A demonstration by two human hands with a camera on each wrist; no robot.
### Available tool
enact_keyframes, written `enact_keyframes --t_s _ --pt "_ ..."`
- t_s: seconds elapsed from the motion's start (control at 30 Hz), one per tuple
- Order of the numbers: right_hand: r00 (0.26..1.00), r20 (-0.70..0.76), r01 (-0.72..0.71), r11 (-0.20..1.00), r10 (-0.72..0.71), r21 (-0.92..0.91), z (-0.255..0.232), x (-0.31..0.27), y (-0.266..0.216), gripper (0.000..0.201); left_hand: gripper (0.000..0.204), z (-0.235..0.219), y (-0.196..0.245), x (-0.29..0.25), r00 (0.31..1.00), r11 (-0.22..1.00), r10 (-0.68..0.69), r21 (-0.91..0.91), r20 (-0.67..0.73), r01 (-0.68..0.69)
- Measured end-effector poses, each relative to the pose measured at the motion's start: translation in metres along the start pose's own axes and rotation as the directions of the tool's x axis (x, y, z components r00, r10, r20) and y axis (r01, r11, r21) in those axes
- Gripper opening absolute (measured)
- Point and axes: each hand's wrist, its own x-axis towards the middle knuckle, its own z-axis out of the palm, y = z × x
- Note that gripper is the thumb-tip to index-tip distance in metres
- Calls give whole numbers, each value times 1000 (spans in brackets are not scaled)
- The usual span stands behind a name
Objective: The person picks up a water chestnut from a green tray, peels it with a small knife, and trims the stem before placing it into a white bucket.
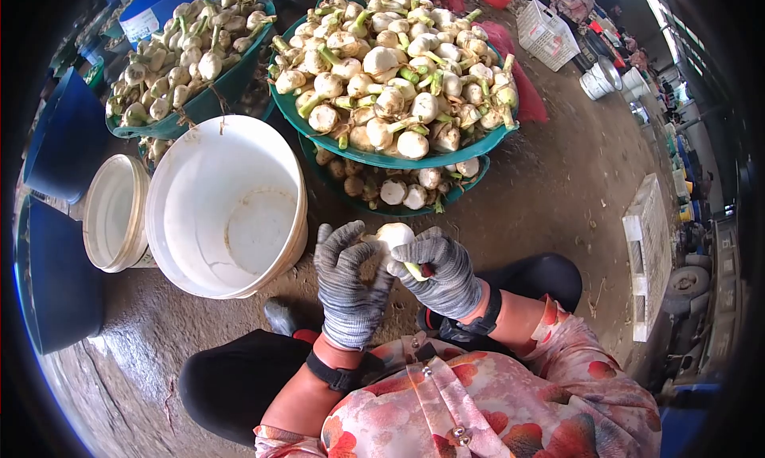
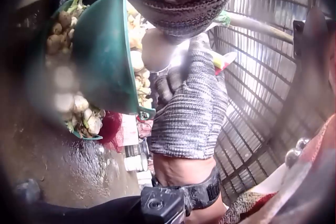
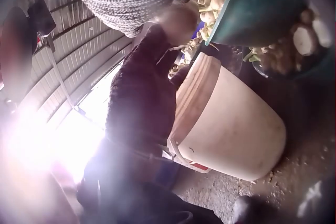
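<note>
Both hands wear grey knitted gloves and meet in front of the body at one pale garlic bulb (image 1: 394,235). My left hand (image 1: 351,283) holds it from the left, thumb and fingers bent toward it. From the other side my right hand (image 1: 445,271) grips it, with a short green stem (image 1: 415,272) below the fingers. A small red piece (image 1: 427,270) shows at the right palm; I cannot tell what it is. In the left wrist view the bulb (image 2: 157,49) sits between the two gloves, blurred. The right wrist view also shows the bulb (image 3: 181,22), partly hidden by the gloves.
A green basin (image 1: 319,131) heaped with garlic stands ahead, above another filled basin. A second heaped basin (image 1: 171,123) is at the back left. A large white bucket (image 1: 179,251) stands left of the hands. Blue tubs (image 1: 60,275) line the left; a white pallet (image 1: 645,255) stands right.
</note>
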Motion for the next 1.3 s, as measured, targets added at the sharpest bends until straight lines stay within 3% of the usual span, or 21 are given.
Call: enact_keyframes --t_s 0.13,0.2,0.27,0.33,0.4,0.47,0.5,0.53,0.6,0.67,0.73,0.8,0.9,1.0,1.1,1.13,1.17,1.2,1.23,1.27,1.3 --pt "999 35 1 1000 -1 18 1 -2 -1 31 28 -1 -6 8 997 995 71 74 -35 -69" --pt "997 17 -75 995 74 70 -2 -1 -1 27 22 -1 -14 9 979 979 -184 -104 -83 175" --pt "998 18 -65 992 63 109 -7 1 -5 25 13 -7 -16 15 969 965 -229 -148 -87 215" --pt "994 29 -109 975 105 193 -10 -3 -8 23 10 -7 -16 17 909 896 -385 -302 -160 326" --pt "994 17 -113 962 112 248 -14 -4 -8 21 7 -12 -27 18 910 914 -379 -218 -166 341" --pt "975 37 -218 913 219 343 -19 -3 -8 20 10 -17 -31 17 903 862 -396 -273 163 428" --pt "974 48 -224 915 221 337 -22 0 -7 18 22 -20 -33 13 799 679 -511 -420 318 602" --pt "974 40 -222 915 221 336 -23 1 -5 18 22 -18 -29 9 801 683 -505 -419 322 598" --pt "983 57 -182 931 173 317 -22 3 -1 19 29 -13 -10 10 812 406 -460 -728 360 553" --pt "965 114 -262 911 238 319 -20 -1 1 18 30 -11 4 13 815 525 -444 -629 372 573" --pt "927 141 -374 812 348 448 -16 0 2 16 18 -8 -8 7 788 529 -486 -590 378 609" --pt "908 159 -418 809 388 414 -18 1 8 18 10 -9 -8 13 773 496 -558 -626 301 602" --pt "821 377 -569 554 429 608 -35 12 9 22 11 -10 -17 15 701 375 -674 -709 233 597" --pt "832 392 -543 427 394 723 -46 19 9 23 9 -11 -28 13 716 353 -667 -759 206 547" --pt "817 389 -508 211 427 835 -63 27 14 23 15 -13 -37 12 642 442 -741 -575 199 688" --pt "825 362 -468 167 434 868 -67 31 22 24 34 -11 -78 -10 759 860 -404 -69 510 505" --pt "807 396 -519 205 438 830 -73 31 25 24 45 -18 -66 -15 754 925 -380 212 536 315" --pt "814 387 -509 211 433 834 -72 34 22 24 57 -22 -46 -13 741 883 -364 463 564 82" --pt "832 364 -513 333 418 791 -70 37 16 23 57 -27 -29 -5 747 884 -356 462 562 73" --pt "849 343 -509 448 401 735 -67 38 11 23 65 -32 -10 3 676 873 -338 -50 655 485" --pt "855 369 -518 549 365 656 -62 35 12 20 73 -32 2 8 635 458 -252 -488 730 743"
